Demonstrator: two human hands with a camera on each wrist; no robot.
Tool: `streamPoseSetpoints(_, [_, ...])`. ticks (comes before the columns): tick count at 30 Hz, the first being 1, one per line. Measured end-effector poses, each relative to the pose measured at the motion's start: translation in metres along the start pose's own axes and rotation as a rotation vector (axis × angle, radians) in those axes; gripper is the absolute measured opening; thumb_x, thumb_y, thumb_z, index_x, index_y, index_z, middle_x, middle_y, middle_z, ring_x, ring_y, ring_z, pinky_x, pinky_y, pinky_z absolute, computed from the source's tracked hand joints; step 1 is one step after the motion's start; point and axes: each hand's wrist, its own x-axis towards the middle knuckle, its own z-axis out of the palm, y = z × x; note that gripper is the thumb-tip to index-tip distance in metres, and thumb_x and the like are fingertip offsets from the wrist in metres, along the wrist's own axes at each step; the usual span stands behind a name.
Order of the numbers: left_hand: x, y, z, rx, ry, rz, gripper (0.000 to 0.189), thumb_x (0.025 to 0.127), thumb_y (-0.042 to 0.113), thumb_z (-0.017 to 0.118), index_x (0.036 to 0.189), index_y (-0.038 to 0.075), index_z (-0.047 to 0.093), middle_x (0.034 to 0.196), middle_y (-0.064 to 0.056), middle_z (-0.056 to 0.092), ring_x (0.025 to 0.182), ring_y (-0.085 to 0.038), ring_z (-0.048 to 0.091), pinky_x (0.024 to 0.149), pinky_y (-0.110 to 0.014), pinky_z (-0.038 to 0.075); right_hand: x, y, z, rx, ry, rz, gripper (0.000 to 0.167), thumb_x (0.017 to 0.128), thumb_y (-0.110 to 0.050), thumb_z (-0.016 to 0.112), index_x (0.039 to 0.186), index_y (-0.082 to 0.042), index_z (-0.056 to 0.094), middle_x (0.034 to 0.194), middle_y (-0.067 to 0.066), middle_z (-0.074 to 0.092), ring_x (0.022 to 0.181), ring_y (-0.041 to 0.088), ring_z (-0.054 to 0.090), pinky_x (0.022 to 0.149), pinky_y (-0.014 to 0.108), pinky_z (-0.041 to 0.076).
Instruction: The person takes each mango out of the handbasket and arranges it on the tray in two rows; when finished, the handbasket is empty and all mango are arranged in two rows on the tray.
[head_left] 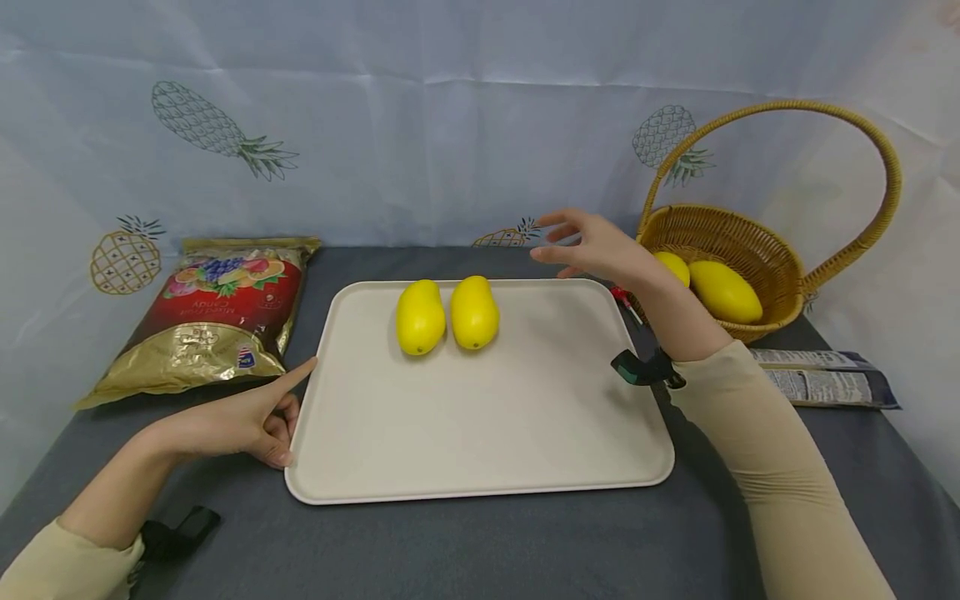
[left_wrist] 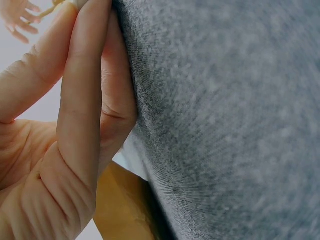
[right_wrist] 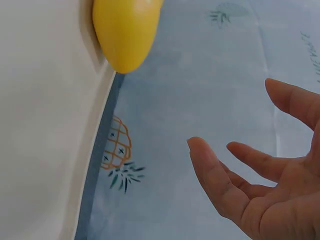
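A beige rectangular tray [head_left: 480, 425] lies on the dark cloth with two yellow mangoes [head_left: 420, 318] side by side near its far edge. My left hand [head_left: 232, 421] is at the tray's left edge; thumb and fingers pinch the rim, while the index finger stretches along it. In the left wrist view, those fingertips [left_wrist: 90, 15] meet at the top of the picture. Over the tray's far right part, my right hand [head_left: 588, 243] hangs in the air, fingers spread and loosely bent, holding nothing. One mango [right_wrist: 126, 35] also shows in the right wrist view, apart from that hand.
A wicker basket [head_left: 780, 287] with a tall handle stands at the back right, yellow mangoes [head_left: 723, 292] inside. Beside it lie a flat printed packet [head_left: 825, 387] and a small red-tipped item [head_left: 622, 298]. A red and gold candy bag [head_left: 213, 321] is back left, before a pineapple-print curtain [head_left: 420, 150].
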Motion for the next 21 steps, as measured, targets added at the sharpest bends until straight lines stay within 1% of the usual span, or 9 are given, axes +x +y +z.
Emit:
streamPoseSetpoints(3, [0.0, 0.0, 0.0, -0.002, 0.001, -0.001, 0.119, 0.083, 0.004, 0.071, 0.156, 0.016, -0.023, 0.093, -0.014, 0.046, 0.068, -0.011, 0.057, 0.067, -0.029, 0.054, -0.005, 0.002, -0.011, 0.009, 0.021, 0.004, 0.067, 0.095, -0.038, 0.064, 0.152, -0.02, 0.036, 0.152, 0.014, 0.041, 0.126, 0.033, 0.055, 0.095, 0.045, 0.055])
streamPoseSetpoints(8, [0.0, -0.001, 0.0, 0.004, 0.005, -0.006, 0.119, 0.084, 0.005, 0.071, 0.156, 0.016, -0.023, 0.093, -0.013, 0.045, 0.067, -0.01, 0.056, 0.068, -0.029, 0.054, -0.019, 0.004, -0.031, 0.004, 0.048, 0.011, 0.067, 0.095, -0.041, 0.061, 0.153, -0.02, 0.034, 0.154, 0.014, 0.04, 0.124, 0.033, 0.057, 0.098, 0.044, 0.054])
streamPoseSetpoints(12, [0.001, -0.001, 0.0, 0.002, 0.004, -0.003, 0.119, 0.084, 0.005, 0.071, 0.156, 0.015, -0.023, 0.093, -0.012, 0.043, 0.066, -0.009, 0.055, 0.068, -0.028, 0.054, -0.027, 0.01, -0.049, -0.004, 0.08, 0.005, 0.067, 0.096, -0.043, 0.059, 0.153, -0.019, 0.035, 0.154, 0.014, 0.039, 0.121, 0.031, 0.058, 0.093, 0.035, 0.056])
streamPoseSetpoints(14, [0.0, -0.001, -0.001, -0.004, 0.003, -0.003, 0.119, 0.084, 0.004, 0.071, 0.155, 0.016, -0.023, 0.093, -0.013, 0.043, 0.066, -0.01, 0.055, 0.067, -0.028, 0.054, -0.03, 0.014, -0.057, -0.015, 0.094, 0.003, 0.066, 0.096, -0.044, 0.058, 0.153, -0.019, 0.035, 0.154, 0.014, 0.04, 0.118, 0.026, 0.06, 0.088, 0.027, 0.056])
streamPoseSetpoints(15, [0.0, -0.001, -0.001, -0.008, 0.003, -0.004, 0.119, 0.084, 0.004, 0.071, 0.156, 0.016, -0.023, 0.093, -0.013, 0.043, 0.066, -0.01, 0.055, 0.067, -0.028, 0.054, -0.032, 0.016, -0.061, -0.016, 0.099, -0.001, 0.066, 0.096, -0.044, 0.058, 0.153, -0.019, 0.035, 0.153, 0.015, 0.039, 0.115, 0.022, 0.06, 0.085, 0.023, 0.056])
streamPoseSetpoints(16, [0.0, -0.001, -0.001, -0.012, 0.003, -0.002, 0.119, 0.084, 0.004, 0.071, 0.156, 0.016, -0.023, 0.092, -0.013, 0.043, 0.066, -0.01, 0.055, 0.067, -0.028, 0.053, -0.033, 0.018, -0.064, -0.019, 0.106, 0.002, 0.066, 0.096, -0.045, 0.058, 0.153, -0.019, 0.036, 0.153, 0.015, 0.04, 0.111, 0.017, 0.062, 0.076, 0.022, 0.056])
streamPoseSetpoints(19, [0.0, -0.001, -0.001, -0.019, 0.003, 0.0, 0.119, 0.083, 0.003, 0.071, 0.156, 0.017, -0.023, 0.092, -0.013, 0.043, 0.066, -0.01, 0.055, 0.067, -0.028, 0.053, -0.036, 0.025, -0.076, -0.021, 0.125, -0.001, 0.065, 0.096, -0.046, 0.057, 0.152, -0.019, 0.037, 0.151, 0.015, 0.041, 0.099, 0.003, 0.064, 0.071, 0.016, 0.054])
streamPoseSetpoints(21, [-0.001, -0.002, -0.001, -0.017, 0.004, 0.004, 0.12, 0.083, 0.003, 0.071, 0.156, 0.017, -0.023, 0.092, -0.013, 0.043, 0.066, -0.01, 0.054, 0.066, -0.028, 0.053, -0.038, 0.03, -0.082, -0.021, 0.139, -0.002, 0.065, 0.096, -0.046, 0.057, 0.152, -0.019, 0.037, 0.15, 0.015, 0.042, 0.092, -0.002, 0.064, 0.07, 0.015, 0.053])
